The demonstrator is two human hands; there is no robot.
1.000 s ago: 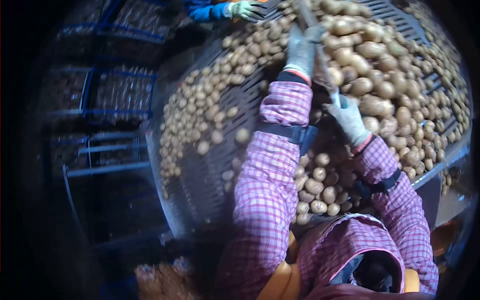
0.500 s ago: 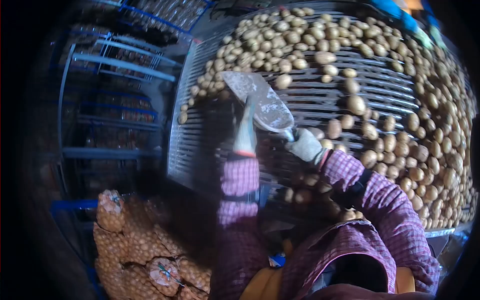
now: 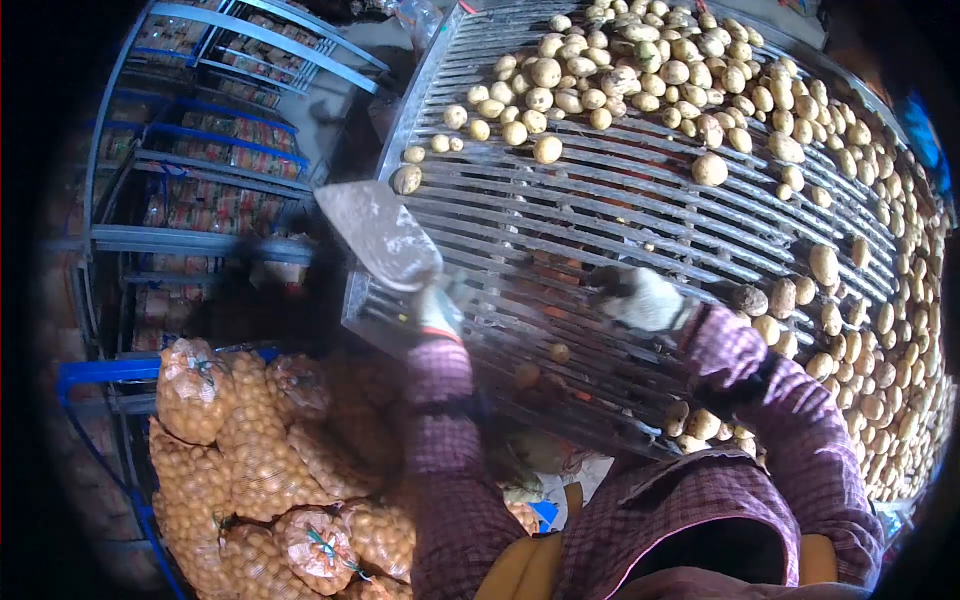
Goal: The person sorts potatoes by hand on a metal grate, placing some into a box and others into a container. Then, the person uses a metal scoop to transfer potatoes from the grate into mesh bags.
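A metal scoop with a pale, dirt-marked blade is off to the left, over the side edge of the slatted metal table. My left hand, in a light glove and somewhat blurred, is closed around the handle end of the scoop. Above the slats to the right is my gloved right hand, holding nothing I can see; its fingers point left, loosely bent and partly in shadow. Potatoes are heaped on the far part of the slatted table, and a few lie near my right forearm.
More potatoes crowd the right side. Filled net sacks stand at the lower left beside a blue rail. Metal frames and stacked packs are at the left. A bit of blue clothing shows at far right.
The scoop has moved left and nearer me, passing from my right hand to my left. My right hand has let go and shifted slightly right. The view has turned.
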